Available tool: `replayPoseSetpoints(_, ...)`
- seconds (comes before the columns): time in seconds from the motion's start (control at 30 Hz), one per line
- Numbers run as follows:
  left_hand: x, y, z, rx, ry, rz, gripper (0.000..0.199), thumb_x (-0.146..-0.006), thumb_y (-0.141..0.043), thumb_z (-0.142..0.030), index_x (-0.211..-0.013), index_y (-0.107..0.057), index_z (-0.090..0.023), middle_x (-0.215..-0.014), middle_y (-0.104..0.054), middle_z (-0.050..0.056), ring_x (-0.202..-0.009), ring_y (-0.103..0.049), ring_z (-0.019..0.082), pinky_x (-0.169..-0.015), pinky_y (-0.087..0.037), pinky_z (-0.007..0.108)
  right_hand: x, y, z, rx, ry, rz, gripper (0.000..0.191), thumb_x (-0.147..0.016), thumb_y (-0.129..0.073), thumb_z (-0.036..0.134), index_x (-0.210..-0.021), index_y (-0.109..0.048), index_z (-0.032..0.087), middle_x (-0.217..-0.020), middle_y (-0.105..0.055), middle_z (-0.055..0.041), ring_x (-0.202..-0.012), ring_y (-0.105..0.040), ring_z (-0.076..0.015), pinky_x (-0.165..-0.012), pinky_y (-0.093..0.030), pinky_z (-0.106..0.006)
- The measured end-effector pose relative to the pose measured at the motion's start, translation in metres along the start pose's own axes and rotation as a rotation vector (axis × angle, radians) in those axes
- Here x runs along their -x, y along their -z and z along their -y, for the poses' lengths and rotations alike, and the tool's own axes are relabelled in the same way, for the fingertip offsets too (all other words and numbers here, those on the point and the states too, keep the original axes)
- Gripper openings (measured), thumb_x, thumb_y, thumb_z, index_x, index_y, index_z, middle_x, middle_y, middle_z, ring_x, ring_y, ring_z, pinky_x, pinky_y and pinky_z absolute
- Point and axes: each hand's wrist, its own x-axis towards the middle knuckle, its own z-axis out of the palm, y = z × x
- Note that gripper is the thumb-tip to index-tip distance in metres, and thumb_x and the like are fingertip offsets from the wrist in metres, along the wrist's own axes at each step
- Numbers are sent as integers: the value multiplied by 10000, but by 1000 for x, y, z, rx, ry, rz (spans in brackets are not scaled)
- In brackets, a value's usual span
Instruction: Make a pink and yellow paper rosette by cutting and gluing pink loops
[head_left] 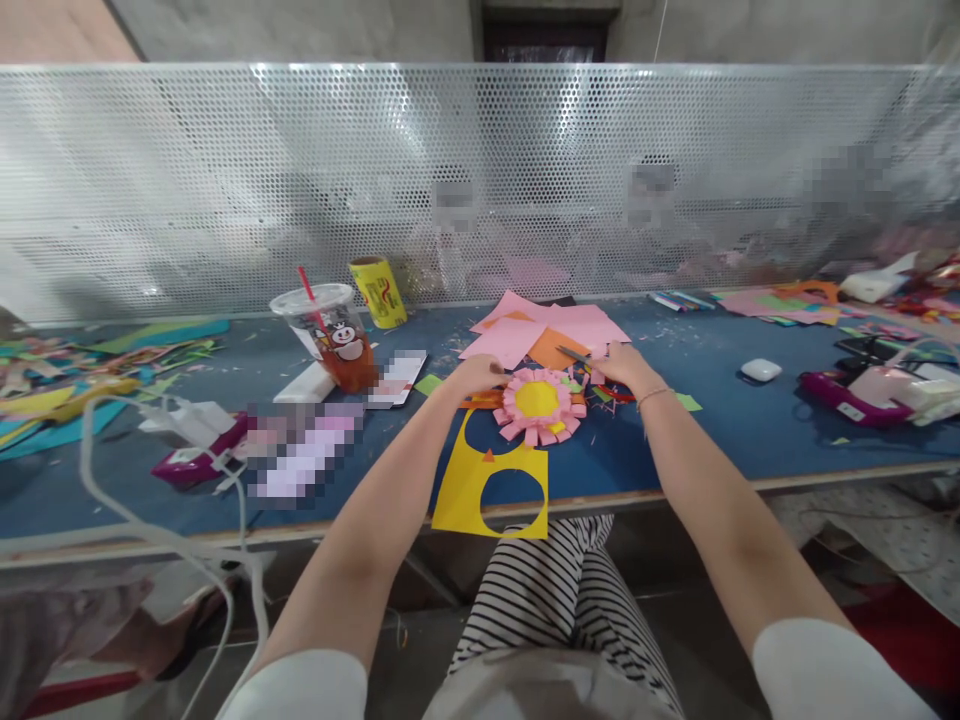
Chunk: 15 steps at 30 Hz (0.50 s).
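Observation:
A pink paper flower with a yellow centre (536, 399) lies on the blue table between my hands. My left hand (480, 374) is at its upper left, fingers bent near an orange paper piece; what they hold is too small to make out. My right hand (624, 364), to the flower's upper right, is closed on scissors (573, 354) whose blades point left over an orange sheet (553, 346). Behind are pink sheets (504, 338). A yellow sheet with round holes (459, 495) hangs partly over the front edge below the flower.
To the left stand a plastic cup with a red straw (337, 340) and a yellow roll (377, 292). Purple power strips (196, 456) with cables sit left and right. A white case (760, 370) is at right. A perforated metal screen (300, 150) borders the table's back.

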Motion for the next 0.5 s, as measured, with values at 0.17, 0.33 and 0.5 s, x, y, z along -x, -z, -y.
replayPoseSetpoints(0.17, 2, -2, -4, -109, -68, 74, 314, -669, -535, -411, -764, -667, -142, -773, -666, 41, -721, -570, 160, -607, -381, 233, -3, -12, 4, -51, 17, -42, 634, -613, -667, 440, -1106, -497, 80, -1045, -588, -202, -966, -582, -260, -732, -424, -285)
replayPoseSetpoints(0.33, 2, -1, -6, -191, -29, 20, 301, -709, -483, -385, -798, -654, -153, -837, -666, 68, -750, -574, 180, -622, -389, 248, -3, -11, 1, -94, 42, -66, 616, -622, -673, 379, -1129, -478, 89, -994, -621, -167, -917, -597, -247, -709, -420, -275)
replayPoseSetpoints(0.5, 4, -3, -10, -307, -204, -93, 325, -794, -360, -328, -817, -629, -147, -889, -648, 102, -832, -572, 193, -721, -397, 264, 0, -3, 8, -131, 91, -122, 333, -736, -541, 289, -1018, -567, 113, -965, -639, -136, -897, -595, -214, -721, -408, -257)
